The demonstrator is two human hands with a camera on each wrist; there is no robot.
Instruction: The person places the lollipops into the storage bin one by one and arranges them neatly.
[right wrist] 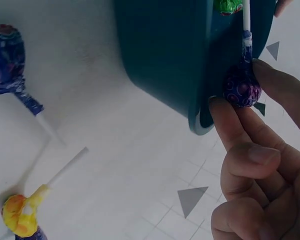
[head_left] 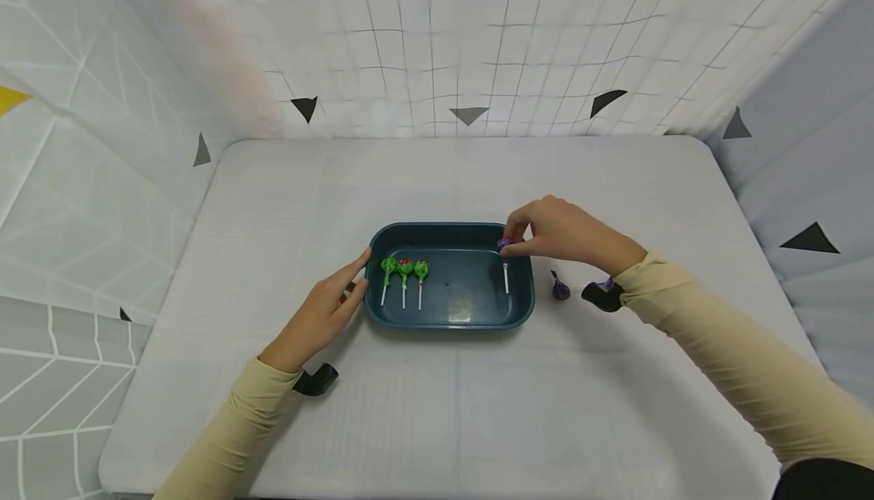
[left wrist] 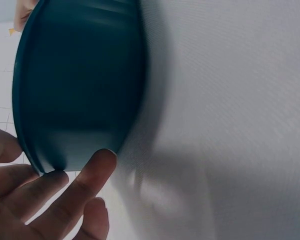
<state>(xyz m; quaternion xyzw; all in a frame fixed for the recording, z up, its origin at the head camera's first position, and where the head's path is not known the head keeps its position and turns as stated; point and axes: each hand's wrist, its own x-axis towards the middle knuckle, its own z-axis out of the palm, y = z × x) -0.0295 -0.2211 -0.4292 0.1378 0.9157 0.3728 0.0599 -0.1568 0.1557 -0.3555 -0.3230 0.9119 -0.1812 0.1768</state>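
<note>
My right hand (head_left: pixel 563 234) pinches a purple-wrapped lollipop (right wrist: pixel 241 89) by its candy head, at the right end of a dark teal tray (head_left: pixel 464 284). The lollipop's white stick (head_left: pixel 506 278) points toward the tray's near side. Inside the tray on the left, three green-wrapped lollipops (head_left: pixel 405 268) lie side by side, sticks toward me. With fairly straight fingers, my left hand (head_left: pixel 321 314) touches the tray's left end from outside. In the left wrist view its fingertips (left wrist: pixel 104 159) rest against the tray wall.
Right of the tray a purple-wrapped lollipop (head_left: pixel 561 290) lies on the white table (head_left: pixel 410 409). Another purple wrapper (head_left: pixel 606 284) shows partly behind the right wrist. A yellow-wrapped lollipop (right wrist: pixel 21 215) appears in the right wrist view, beside a blue wrapper cut off by the frame.
</note>
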